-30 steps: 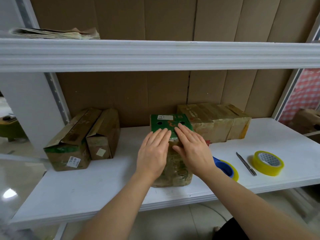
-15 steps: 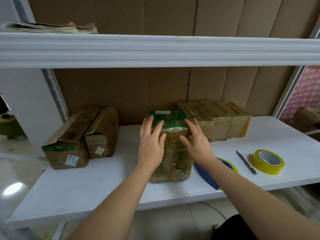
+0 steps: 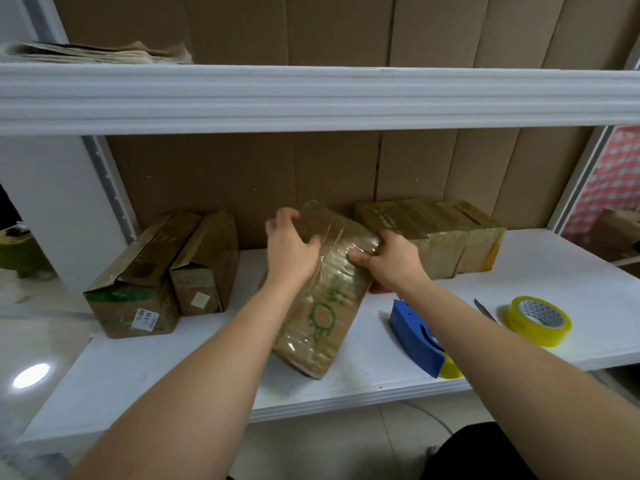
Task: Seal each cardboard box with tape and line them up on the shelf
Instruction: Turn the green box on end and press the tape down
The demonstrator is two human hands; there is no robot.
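Note:
A taped cardboard box with green print sits tilted in the middle of the white shelf, its far end raised and turned. My left hand grips its upper left corner. My right hand grips its upper right edge. Behind it to the right, a row of taped boxes stands against the back wall. Two untaped boxes with loose flaps lie at the left. A blue tape dispenser and a yellow tape roll rest on the shelf at the right.
A thin blade or pen lies between the dispenser and the tape roll. An upper shelf overhangs, with flat paper stacked at its left. Cardboard panels line the back. The floor shows below and at the left.
Both hands went from pressing flat on the box top to gripping its far end. The box has tipped and rotated, so its green end no longer faces up.

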